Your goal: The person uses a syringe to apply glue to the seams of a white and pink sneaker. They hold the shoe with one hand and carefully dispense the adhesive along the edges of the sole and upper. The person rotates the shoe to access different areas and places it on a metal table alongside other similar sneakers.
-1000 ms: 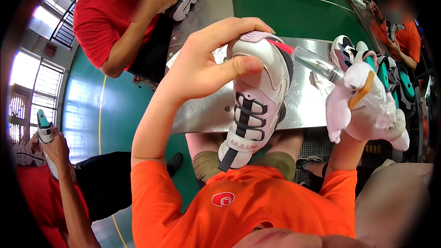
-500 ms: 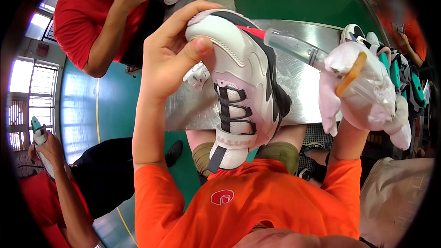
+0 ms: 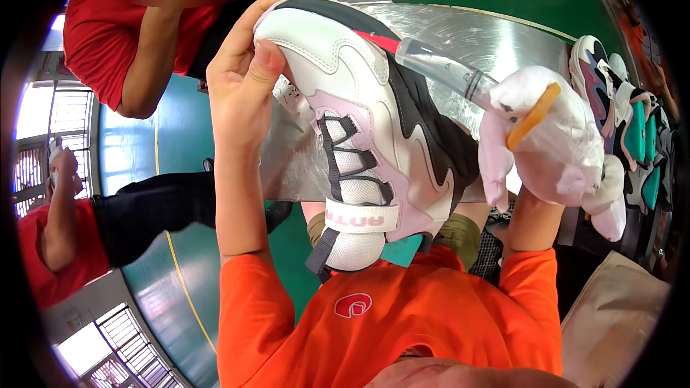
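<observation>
At the far left edge a person in a red shirt (image 3: 54, 259) sits low beside the teal floor (image 3: 136, 151), one hand raised near a barred window. Another person's red-sleeved arm (image 3: 140, 50) hangs bent at the upper left, well apart from the work.

The left hand (image 3: 241, 93) is bare and closed on the toe end of a white, pale pink and black lace-up sports shoe with a mesh tongue (image 3: 366, 144), thumb pressed on the upper and fingers wrapped behind the sole. Held this way, the shoe hangs tongue-down over the orange shirt (image 3: 402, 323) and turns its side towards the tool, above the brushed metal worktable (image 3: 496, 39).

The right hand (image 3: 553, 140), in a white cloth glove bound with an orange band, is clamped on a clear plastic tube-shaped tool (image 3: 438, 65) whose tip meets the shoe's black side panel, likely to work on that spot.

At the far right, a row of finished multicoloured shoes (image 3: 625, 122) stands along the table edge.
</observation>
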`<state>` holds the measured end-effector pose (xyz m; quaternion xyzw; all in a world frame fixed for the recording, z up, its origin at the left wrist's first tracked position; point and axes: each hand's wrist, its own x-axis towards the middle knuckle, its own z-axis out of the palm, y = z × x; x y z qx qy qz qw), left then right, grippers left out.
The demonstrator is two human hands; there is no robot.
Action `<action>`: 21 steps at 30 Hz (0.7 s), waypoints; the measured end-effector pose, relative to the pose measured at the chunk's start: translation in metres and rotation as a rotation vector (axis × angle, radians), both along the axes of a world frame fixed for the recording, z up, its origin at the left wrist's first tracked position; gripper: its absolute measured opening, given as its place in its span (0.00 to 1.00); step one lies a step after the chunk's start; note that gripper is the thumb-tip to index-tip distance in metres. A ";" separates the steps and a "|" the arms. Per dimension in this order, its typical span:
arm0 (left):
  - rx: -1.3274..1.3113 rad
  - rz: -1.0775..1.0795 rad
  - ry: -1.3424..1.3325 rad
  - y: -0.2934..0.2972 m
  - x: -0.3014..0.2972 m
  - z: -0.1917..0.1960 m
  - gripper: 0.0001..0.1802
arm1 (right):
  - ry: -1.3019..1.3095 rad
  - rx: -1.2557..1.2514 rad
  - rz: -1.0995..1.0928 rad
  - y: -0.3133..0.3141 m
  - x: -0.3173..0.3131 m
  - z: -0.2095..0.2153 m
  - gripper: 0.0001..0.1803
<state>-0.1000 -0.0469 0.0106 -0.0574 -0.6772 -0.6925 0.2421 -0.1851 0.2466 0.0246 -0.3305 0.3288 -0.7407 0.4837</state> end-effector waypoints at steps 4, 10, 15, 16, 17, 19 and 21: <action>-0.038 -0.031 0.004 0.001 0.004 -0.006 0.34 | 0.002 0.132 -0.021 0.009 0.005 0.009 0.49; -0.048 -0.038 -0.035 -0.002 0.007 -0.009 0.34 | 0.001 -0.160 -0.041 0.005 0.005 -0.031 0.48; 0.047 -0.021 -0.020 0.003 0.006 -0.012 0.33 | -0.006 -0.041 -0.111 0.009 0.013 0.002 0.47; 0.076 -0.046 0.001 0.002 0.003 -0.014 0.32 | -0.001 -0.032 -0.126 0.007 0.012 0.005 0.47; 0.091 -0.069 -0.012 0.001 0.002 -0.015 0.31 | 0.010 -0.032 -0.131 0.008 0.012 0.003 0.48; 0.068 -0.039 -0.022 -0.002 0.007 -0.018 0.30 | 0.019 -0.064 -0.150 0.008 0.014 -0.007 0.48; 0.061 -0.027 -0.040 -0.007 0.009 -0.017 0.32 | 0.033 -0.117 -0.185 0.011 0.014 -0.009 0.49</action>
